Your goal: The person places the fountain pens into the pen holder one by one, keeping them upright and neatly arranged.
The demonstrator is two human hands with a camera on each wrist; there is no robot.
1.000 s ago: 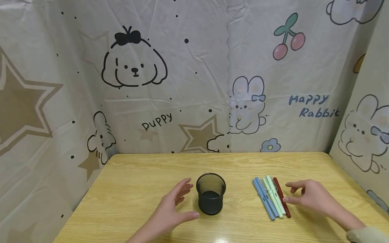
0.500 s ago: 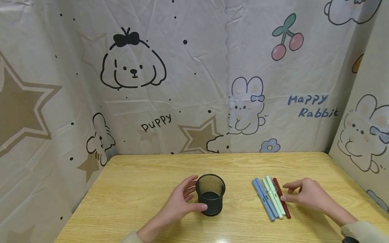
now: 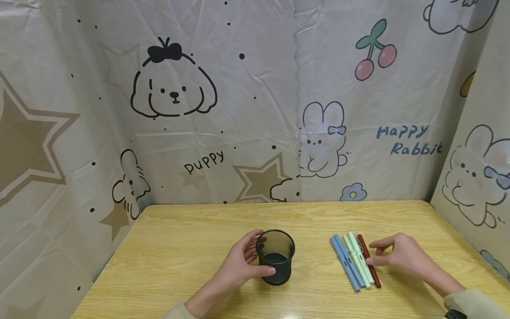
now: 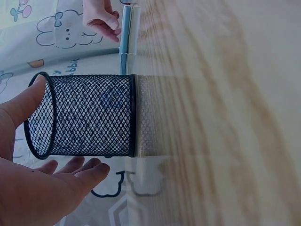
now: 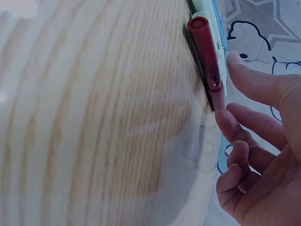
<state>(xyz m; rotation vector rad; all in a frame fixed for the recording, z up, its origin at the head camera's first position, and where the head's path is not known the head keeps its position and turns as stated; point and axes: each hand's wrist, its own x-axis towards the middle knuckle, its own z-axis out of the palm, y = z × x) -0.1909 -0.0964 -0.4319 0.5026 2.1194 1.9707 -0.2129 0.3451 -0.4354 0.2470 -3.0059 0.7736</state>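
Observation:
A black mesh pen cup stands upright near the middle of the wooden table. My left hand wraps round its left side, thumb on the front wall and fingers behind. In the left wrist view the thumb lies on the rim of the cup, with the left hand curled about it. Several pens lie side by side to the right: blue ones, pale green ones and a red pen. My right hand touches the red pen from its right side with thumb and forefinger; the pen lies flat.
A cartoon-printed cloth backdrop closes off the back and both sides of the table. The table's rear edge meets the cloth, and a side panel stands close on the right. In the left wrist view the right hand shows beyond the cup by the pens.
My left hand moved right from beside the cup and closed round it. My right hand slid a little left until its fingertips met the red pen. Cup and pens stayed put.

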